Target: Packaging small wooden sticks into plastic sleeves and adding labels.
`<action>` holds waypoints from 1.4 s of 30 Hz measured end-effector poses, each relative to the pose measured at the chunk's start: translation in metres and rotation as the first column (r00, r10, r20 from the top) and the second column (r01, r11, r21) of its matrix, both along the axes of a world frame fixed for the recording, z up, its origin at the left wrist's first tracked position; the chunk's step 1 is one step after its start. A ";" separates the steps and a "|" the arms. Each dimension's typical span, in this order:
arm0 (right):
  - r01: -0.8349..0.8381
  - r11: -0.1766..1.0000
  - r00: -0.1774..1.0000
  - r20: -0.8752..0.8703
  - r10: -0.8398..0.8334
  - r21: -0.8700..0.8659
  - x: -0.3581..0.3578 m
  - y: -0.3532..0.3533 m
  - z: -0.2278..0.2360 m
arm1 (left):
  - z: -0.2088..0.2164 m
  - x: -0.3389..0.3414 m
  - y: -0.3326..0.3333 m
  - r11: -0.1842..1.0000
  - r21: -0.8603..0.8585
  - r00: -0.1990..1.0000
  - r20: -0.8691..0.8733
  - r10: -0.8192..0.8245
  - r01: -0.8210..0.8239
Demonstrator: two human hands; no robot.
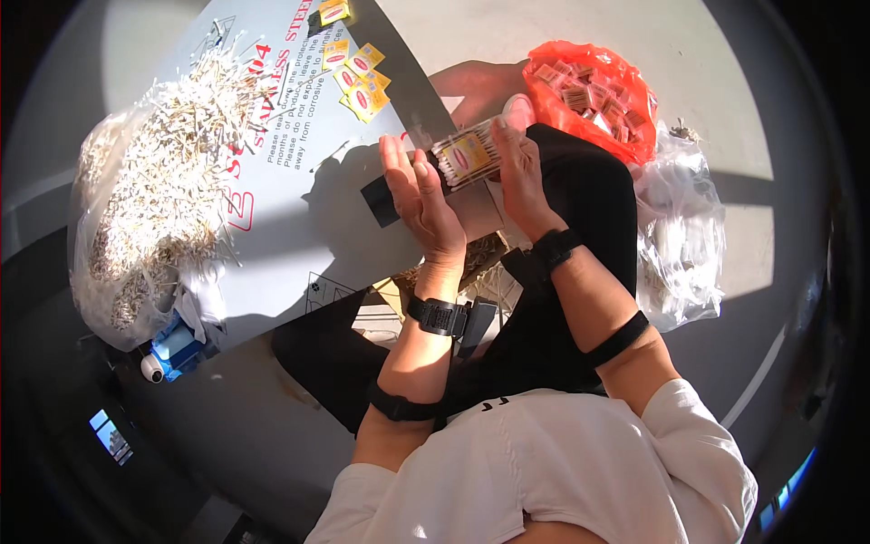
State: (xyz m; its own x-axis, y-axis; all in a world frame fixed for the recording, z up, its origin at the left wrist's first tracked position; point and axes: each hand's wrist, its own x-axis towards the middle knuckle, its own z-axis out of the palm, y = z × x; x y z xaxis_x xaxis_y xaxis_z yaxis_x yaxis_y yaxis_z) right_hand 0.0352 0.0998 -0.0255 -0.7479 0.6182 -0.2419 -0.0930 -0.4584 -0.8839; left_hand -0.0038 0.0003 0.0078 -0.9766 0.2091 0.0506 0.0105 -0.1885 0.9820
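A clear plastic tub of cotton swabs (469,156) lies tilted between my hands, with a yellow label inside its wall and white swab tips at its left end. My right hand (522,172) is closed round its right side, near the round clear end. My left hand (422,201) is flat with fingers stretched, its palm turned toward the swab tips; whether it touches them I cannot tell. Several yellow labels (364,82) lie on the grey table (272,272) beyond my left hand. A large heap of loose cotton swabs (168,190) spills from a clear bag at the left.
To the right, a red plastic bag (536,80) holds several small packs. Beside it sits a clear bag (680,227) of transparent items. Loose swabs show in an open box (482,257) below the table edge. A blue object (177,346) stands at the table's near left corner.
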 end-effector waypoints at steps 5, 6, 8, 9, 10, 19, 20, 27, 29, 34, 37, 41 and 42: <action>0.313 0.665 0.898 0.016 -0.439 0.678 0.005 0.022 0.012 | -0.010 -0.042 -0.078 0.771 -0.556 0.919 -0.383 0.095 -0.311; 0.305 0.443 0.879 -0.069 -0.472 0.843 0.006 0.025 0.016 | -0.010 -0.056 -0.096 0.770 -0.550 0.916 -0.387 0.108 -0.323; 0.237 0.451 0.940 -0.085 -0.331 0.861 0.003 0.011 0.039 | -0.010 -0.083 -0.122 0.536 -0.740 0.867 -0.498 -0.029 -0.407; 0.167 0.439 0.975 -0.081 -0.208 0.883 0.005 0.005 0.046 | -0.002 -0.091 -0.116 0.522 -0.751 0.871 -0.491 -0.032 -0.404; 0.092 0.535 0.995 -0.054 -0.086 0.840 0.001 -0.005 0.048 | -0.002 -0.102 -0.116 0.520 -0.745 0.868 -0.496 -0.014 -0.418; -0.249 0.485 0.966 0.179 0.187 0.838 -0.057 -0.092 0.046 | -0.009 -0.107 -0.126 0.487 -0.797 0.861 -0.483 -0.159 -0.358; -0.250 0.478 0.964 0.174 0.199 0.842 -0.063 -0.093 0.043 | -0.008 -0.100 -0.127 0.513 -0.799 0.864 -0.465 -0.195 -0.314; -0.325 0.127 0.936 0.299 0.185 0.937 -0.086 -0.092 0.020 | -0.002 -0.085 -0.149 0.618 -0.755 0.872 -0.436 -0.221 -0.221; -0.327 0.220 0.931 0.273 0.244 0.919 -0.086 -0.093 0.020 | -0.004 -0.091 -0.169 0.781 -0.584 0.899 -0.433 -0.068 -0.222; -0.292 0.381 0.938 0.184 0.294 0.877 -0.083 -0.093 0.023 | -0.026 -0.095 -0.225 0.889 -0.320 0.934 -0.248 0.257 -0.329; -0.293 0.437 0.942 0.179 0.283 0.850 -0.080 -0.091 0.026 | -0.028 -0.097 -0.235 0.911 -0.324 0.956 -0.221 0.192 -0.257; -0.307 0.351 0.936 0.214 0.280 0.885 -0.080 -0.088 0.021 | -0.025 -0.096 -0.233 0.936 -0.276 0.972 -0.140 0.188 -0.220; -0.306 0.334 0.935 0.215 0.281 0.892 -0.080 -0.089 0.021 | -0.026 -0.096 -0.234 0.937 -0.273 0.972 -0.140 0.188 -0.220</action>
State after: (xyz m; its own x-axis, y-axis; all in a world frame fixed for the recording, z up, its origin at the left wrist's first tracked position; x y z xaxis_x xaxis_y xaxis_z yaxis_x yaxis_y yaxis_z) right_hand -0.0448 0.0111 -0.0047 -0.9317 0.2137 0.2939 -0.1050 0.6159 -0.7808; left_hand -0.1002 -0.2335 -0.0183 -0.9915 0.0273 0.1275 0.1298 0.1161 0.9847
